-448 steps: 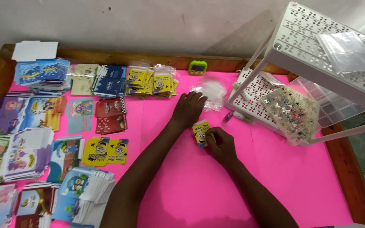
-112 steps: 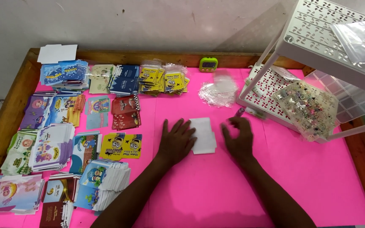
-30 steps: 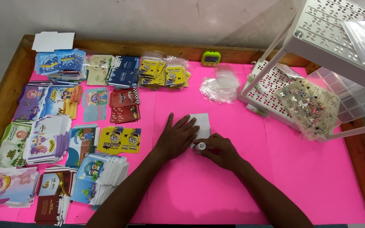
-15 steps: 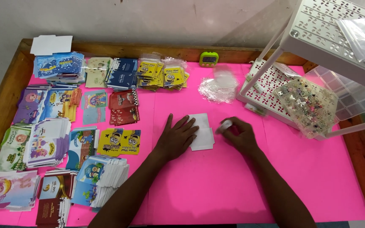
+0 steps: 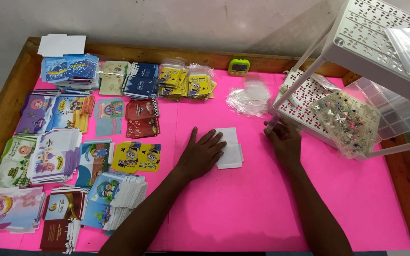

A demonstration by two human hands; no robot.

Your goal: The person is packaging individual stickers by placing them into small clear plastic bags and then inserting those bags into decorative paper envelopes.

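Note:
My left hand [image 5: 202, 152] lies flat, fingers spread, pressing on a small stack of white cards [image 5: 230, 148] in the middle of the pink table top [image 5: 243, 208]. Off to the right, my right hand [image 5: 284, 140] is curled at the foot of a white perforated rack [image 5: 304, 102]. Its fingers pinch a small, thin, pale object [image 5: 271, 124]; what the object is I cannot tell.
Stacks of colourful printed cards [image 5: 62, 156] cover the left side. Clear plastic sleeves [image 5: 250, 98] and a green timer [image 5: 239, 67] lie at the back. A bag of small trinkets [image 5: 347, 121] leans on the rack, beside a clear compartment box [image 5: 397, 111]. A wooden rim [image 5: 5, 109] surrounds the table.
My right hand has moved from the white cards rightward and away from me to the rack's foot, with the small object in its fingers. My left hand stays on the cards.

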